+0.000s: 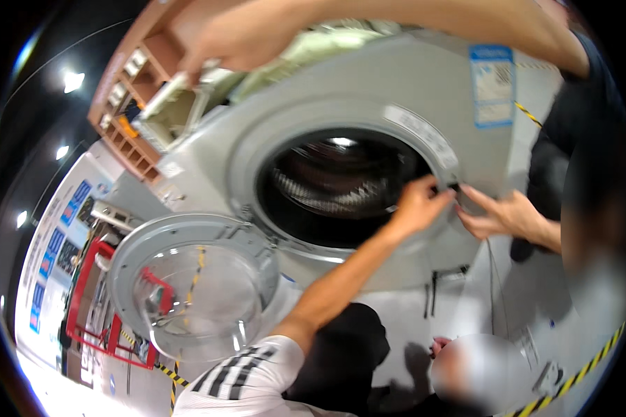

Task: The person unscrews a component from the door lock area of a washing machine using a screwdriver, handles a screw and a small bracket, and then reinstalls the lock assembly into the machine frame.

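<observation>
From the lower left, my left arm in a white sleeve with black stripes reaches to the right edge of a front-loading washing machine's door opening (341, 187). There my left hand (423, 203) is closed, fingers and thumb bent together beside a small black part (455, 187); what they grip is hidden. Opposite, a co-worker's hand (504, 214) has its fingertips at the same part. The round door (188, 285) hangs wide open on the left. Low on the right shows a small patch of fingers (439, 346) beside a blurred white shape; I cannot tell whether it is my right hand.
The co-worker's other arm (424, 17) stretches across the top, its hand (240, 42) over the machine's upper end. Dark tools (435, 292) lie beside the grey cabinet (396, 278). A red-framed cart (83, 306) stands behind the door. Yellow-black tape (577, 379) marks the floor.
</observation>
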`<move>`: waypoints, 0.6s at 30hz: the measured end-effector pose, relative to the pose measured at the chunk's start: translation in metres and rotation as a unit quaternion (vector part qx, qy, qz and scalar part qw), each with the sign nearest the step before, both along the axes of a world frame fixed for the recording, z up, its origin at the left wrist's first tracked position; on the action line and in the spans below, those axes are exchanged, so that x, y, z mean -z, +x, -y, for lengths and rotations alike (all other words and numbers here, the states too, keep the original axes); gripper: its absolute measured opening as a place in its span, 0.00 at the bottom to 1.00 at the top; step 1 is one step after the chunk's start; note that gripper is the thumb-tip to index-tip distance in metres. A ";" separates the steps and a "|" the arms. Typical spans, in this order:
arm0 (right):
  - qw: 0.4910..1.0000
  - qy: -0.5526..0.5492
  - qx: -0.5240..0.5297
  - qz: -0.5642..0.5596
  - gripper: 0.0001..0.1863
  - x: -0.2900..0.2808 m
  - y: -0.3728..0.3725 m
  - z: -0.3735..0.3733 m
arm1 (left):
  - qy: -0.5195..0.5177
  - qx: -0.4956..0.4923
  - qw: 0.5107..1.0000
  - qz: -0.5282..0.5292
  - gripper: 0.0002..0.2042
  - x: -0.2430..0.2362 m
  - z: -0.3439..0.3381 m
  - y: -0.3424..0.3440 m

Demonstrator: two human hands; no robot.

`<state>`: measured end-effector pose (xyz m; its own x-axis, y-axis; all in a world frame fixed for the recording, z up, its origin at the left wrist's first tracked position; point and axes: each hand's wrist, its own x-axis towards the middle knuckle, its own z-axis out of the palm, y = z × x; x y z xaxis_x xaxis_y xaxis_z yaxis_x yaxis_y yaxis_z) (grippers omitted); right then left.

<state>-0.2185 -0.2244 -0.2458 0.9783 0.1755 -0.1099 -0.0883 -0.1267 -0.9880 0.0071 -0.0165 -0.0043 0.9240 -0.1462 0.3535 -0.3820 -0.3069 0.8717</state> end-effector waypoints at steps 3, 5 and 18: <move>0.999 -0.008 0.002 0.041 0.13 0.008 0.007 -0.015 | -0.033 0.009 0.999 0.041 0.12 -0.008 -0.010 -0.004; 0.999 0.041 -0.007 -0.010 0.13 -0.027 0.013 -0.019 | -0.073 0.017 0.997 0.012 0.12 -0.008 -0.018 -0.001; 0.999 0.028 0.026 -0.033 0.11 -0.004 -0.004 -0.007 | -0.020 -0.028 0.999 -0.011 0.13 -0.009 0.006 -0.010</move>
<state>-0.2228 -0.2176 -0.2415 0.9771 0.1318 -0.1669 -0.1595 -0.0647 -0.9851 -0.0032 -0.0223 0.0050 0.9377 -0.0799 0.3382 -0.3464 -0.2930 0.8912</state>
